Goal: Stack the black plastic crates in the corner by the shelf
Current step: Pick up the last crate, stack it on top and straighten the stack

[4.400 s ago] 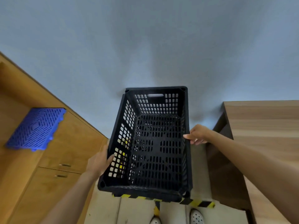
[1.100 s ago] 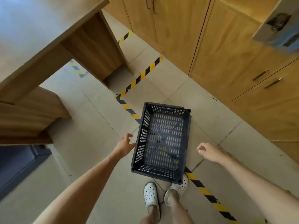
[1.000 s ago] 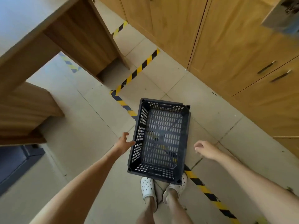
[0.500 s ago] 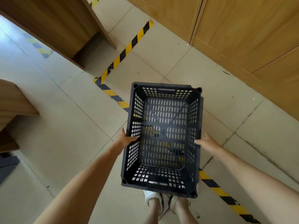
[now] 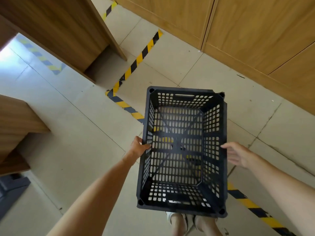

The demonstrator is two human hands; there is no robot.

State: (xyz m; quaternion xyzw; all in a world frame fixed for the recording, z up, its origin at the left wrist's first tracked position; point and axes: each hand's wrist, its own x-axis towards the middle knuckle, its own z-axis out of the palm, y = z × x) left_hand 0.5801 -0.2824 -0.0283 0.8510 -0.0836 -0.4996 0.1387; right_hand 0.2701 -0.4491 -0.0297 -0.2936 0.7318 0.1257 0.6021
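here, empty black slotted crate (image 5: 183,150), open-topped, left hand (image 5: 139,147) grasping its wall, right hand (image 5: 237,155) released beside it

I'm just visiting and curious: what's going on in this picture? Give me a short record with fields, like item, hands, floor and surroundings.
item: black plastic crate, empty, open side up
left hand: pressed on the crate's left wall
right hand: open, at the crate's right wall; contact unclear
floor: pale tiles with yellow-black tape running under the crate
surroundings: wooden cabinets upper right, wooden furniture upper left
person's shoes: showing just below the crate
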